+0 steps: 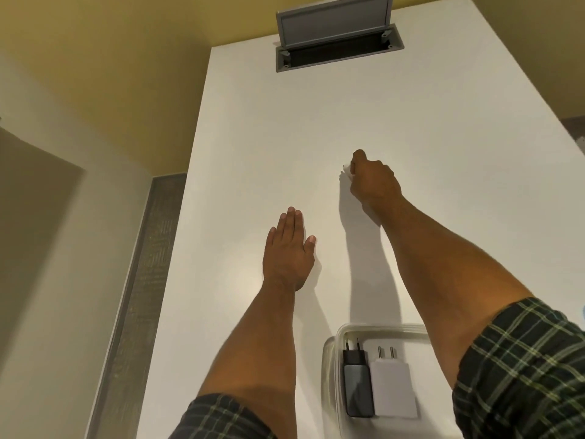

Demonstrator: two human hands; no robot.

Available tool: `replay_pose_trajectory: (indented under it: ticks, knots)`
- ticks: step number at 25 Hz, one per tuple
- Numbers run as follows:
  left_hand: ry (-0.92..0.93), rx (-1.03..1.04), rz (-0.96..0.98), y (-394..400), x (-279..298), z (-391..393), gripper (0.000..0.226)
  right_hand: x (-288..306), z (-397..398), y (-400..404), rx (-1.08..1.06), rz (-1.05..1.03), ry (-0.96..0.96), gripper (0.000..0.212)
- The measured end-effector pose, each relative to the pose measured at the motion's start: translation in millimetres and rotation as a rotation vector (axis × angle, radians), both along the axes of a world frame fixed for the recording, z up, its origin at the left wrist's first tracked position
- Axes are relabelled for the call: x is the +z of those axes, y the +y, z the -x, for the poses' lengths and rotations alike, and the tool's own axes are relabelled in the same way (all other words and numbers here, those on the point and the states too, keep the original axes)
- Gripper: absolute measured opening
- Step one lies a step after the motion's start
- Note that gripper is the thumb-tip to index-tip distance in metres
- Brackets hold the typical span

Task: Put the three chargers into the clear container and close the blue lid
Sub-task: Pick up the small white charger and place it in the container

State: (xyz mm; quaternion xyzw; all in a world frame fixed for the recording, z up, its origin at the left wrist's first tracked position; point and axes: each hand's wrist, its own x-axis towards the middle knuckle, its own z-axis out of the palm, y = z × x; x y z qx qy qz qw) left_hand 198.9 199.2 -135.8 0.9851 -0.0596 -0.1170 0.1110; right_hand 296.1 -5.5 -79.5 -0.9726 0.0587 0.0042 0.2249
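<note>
The clear container (330, 369) sits on the white table near the bottom edge of view, partly under my right forearm. Inside it a black charger (357, 388) and a white charger (392, 391) lie side by side, prongs pointing away from me. Farther out on the table my right hand (373, 182) is closed around a small white charger (347, 170); only a sliver of it shows past my fingers. My left hand (288, 251) rests flat on the table, fingers together, holding nothing. The blue lid is not in view.
A grey cable hatch (335, 53) with its flap raised is set into the far end of the white table (253, 137). The table's left edge drops to a grey carpet strip (148, 280) on the floor.
</note>
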Motion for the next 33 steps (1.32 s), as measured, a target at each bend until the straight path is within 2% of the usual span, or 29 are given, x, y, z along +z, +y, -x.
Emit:
replay_pose_trajectory:
  ticks: [6, 9, 15, 19, 23, 25, 28, 33]
  knots:
    - [0.161, -0.032, -0.062, 2.3, 14.0, 31.8, 0.065, 12.0, 46.5, -7.6, -0.043, -0.171, -0.121, 0.026]
    - [0.255, -0.046, -0.087, 1.6, 22.8, 43.7, 0.066, 24.3, 68.6, -12.6, -0.06, -0.283, -0.16, 0.036]
    - [0.434, -0.047, -0.151, 5.9, 53.6, 82.2, 0.076, 58.8, 125.2, -20.9, -0.221, -0.763, -0.136, 0.023]
    - [0.49, -0.028, -0.172, 8.2, 62.0, 111.1, 0.072, 70.5, 154.1, -23.9, -0.138, -0.878, -0.067, 0.021]
    - [0.539, -0.015, -0.136, 12.0, 62.7, 136.6, 0.076, 77.1, 182.8, -27.3, -0.076, -1.165, 0.058, 0.023]
    - [0.545, 0.003, -0.11, 13.2, 62.9, 144.9, 0.077, 79.3, 197.0, -30.0, -0.032, -1.14, 0.09, 0.022]
    - [0.553, 0.027, -0.094, 11.7, 63.9, 150.3, 0.078, 82.3, 216.2, -35.5, 0.114, -0.938, 0.118, 0.02]
    - [0.591, 0.015, -0.107, 8.6, 66.8, 147.8, 0.077, 91.3, 238.3, -49.3, 0.548, -0.255, 0.065, 0.019]
